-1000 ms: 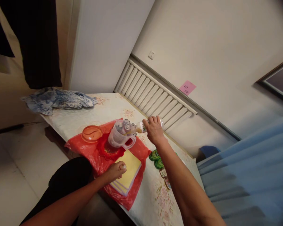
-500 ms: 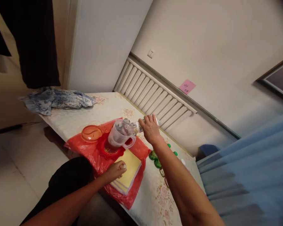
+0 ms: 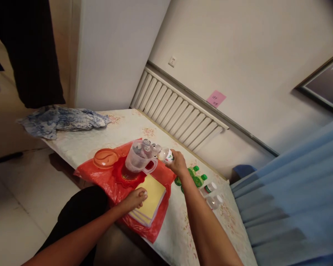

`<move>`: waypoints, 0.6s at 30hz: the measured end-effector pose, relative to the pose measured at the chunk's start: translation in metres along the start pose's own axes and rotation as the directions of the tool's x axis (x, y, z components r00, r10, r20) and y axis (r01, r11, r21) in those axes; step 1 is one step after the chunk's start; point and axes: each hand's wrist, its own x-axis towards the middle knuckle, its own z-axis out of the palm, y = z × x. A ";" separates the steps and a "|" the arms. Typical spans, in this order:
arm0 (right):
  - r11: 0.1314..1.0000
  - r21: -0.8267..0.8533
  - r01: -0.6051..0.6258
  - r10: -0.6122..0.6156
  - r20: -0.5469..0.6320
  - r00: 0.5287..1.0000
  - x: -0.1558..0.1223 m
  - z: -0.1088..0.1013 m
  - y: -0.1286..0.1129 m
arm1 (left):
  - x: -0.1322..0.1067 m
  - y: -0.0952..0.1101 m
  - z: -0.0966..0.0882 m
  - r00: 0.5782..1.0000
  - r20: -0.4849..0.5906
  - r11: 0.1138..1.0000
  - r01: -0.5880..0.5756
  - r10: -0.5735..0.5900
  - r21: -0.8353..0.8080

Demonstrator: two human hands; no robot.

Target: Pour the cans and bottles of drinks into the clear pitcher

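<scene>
My right hand (image 3: pixel 178 163) is wrapped round the cap end of a clear plastic bottle (image 3: pixel 164 154) with a white label, just behind the handle of the pitcher. That translucent pitcher (image 3: pixel 135 160) stands on a red scalloped tray (image 3: pixel 118 177). Beyond it, other clear bottles (image 3: pixel 155 147) show in part. My left hand (image 3: pixel 137 198) is closed above a stack of yellow paper (image 3: pixel 152 194); whatever its fingers hold, if anything, is hidden. An orange round lid (image 3: pixel 105 158) lies left of the pitcher, on a red plastic sheet (image 3: pixel 86 168).
Several green-capped bottles (image 3: pixel 198 180) and two white-capped bottles (image 3: pixel 209 188) stand right of my right forearm. A blue patterned cloth (image 3: pixel 66 120) lies at the table's far left. Behind the table (image 3: pixel 127 122) are a radiator (image 3: pixel 177 107) and a blue curtain (image 3: pixel 288 184).
My right hand has come lower and closer to me on the bottle, so its label shows more. The right forearm has shifted left, uncovering the capped bottles. My left hand stays closed in place.
</scene>
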 end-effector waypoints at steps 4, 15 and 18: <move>0.956 0.288 -0.064 0.070 -0.009 0.998 -0.053 0.016 0.015 | -0.004 0.019 -0.003 0.998 -0.010 0.998 -0.058 0.058 -0.017; 0.813 0.529 -0.245 0.308 -0.033 0.951 -0.192 0.059 0.011 | -0.019 0.108 0.006 0.911 -0.020 0.886 -0.394 0.411 0.246; 0.807 0.542 -0.237 0.307 -0.042 0.951 -0.201 0.057 0.008 | -0.022 0.113 0.017 0.906 0.057 0.851 -0.415 0.420 0.323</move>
